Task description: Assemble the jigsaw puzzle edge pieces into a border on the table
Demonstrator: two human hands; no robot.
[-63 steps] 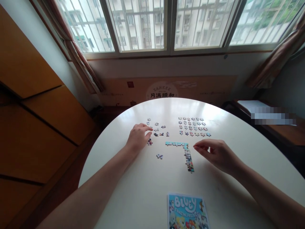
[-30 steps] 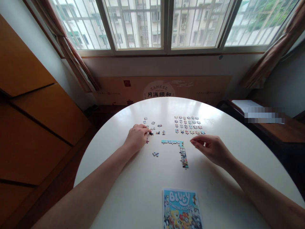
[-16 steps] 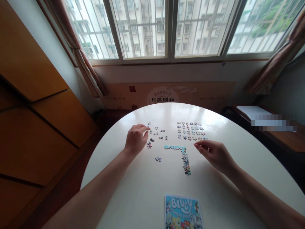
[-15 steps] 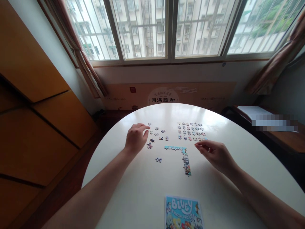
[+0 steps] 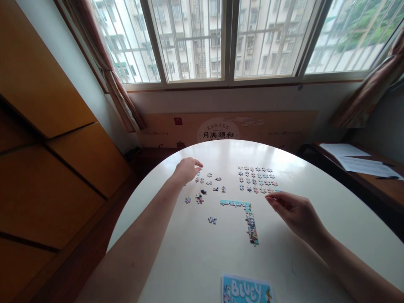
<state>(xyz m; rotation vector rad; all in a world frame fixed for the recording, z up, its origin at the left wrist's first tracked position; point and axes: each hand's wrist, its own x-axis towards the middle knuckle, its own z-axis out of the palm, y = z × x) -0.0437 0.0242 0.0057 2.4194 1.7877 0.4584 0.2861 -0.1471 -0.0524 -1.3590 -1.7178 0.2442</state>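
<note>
My left hand [image 5: 188, 169] reaches to the far left of a scattered group of jigsaw pieces [image 5: 209, 174]. Its thumb and forefinger are slightly apart, over a puzzle piece that they partly hide. My right hand [image 5: 292, 209] hovers right of the joined puzzle strip, thumb and forefinger pinched together; whether a small piece sits between them I cannot make out. The joined strip [image 5: 251, 223] forms a corner, with a blue top edge and a multicoloured side. Several loose pieces [image 5: 259, 176] lie in neat rows beyond my right hand.
All of this lies on a round white table [image 5: 189, 261]. A blue picture card reading "Bluey" [image 5: 246, 290] is at the near edge. One loose piece [image 5: 212, 220] lies left of the strip. Papers [image 5: 362, 164] rest on a brown surface at right; an orange cabinet [image 5: 63, 168] stands left.
My left hand has moved farther away across the table, uncovering a piece near its wrist. The right hand keeps its pinch beside the strip. The whole view has shifted slightly.
</note>
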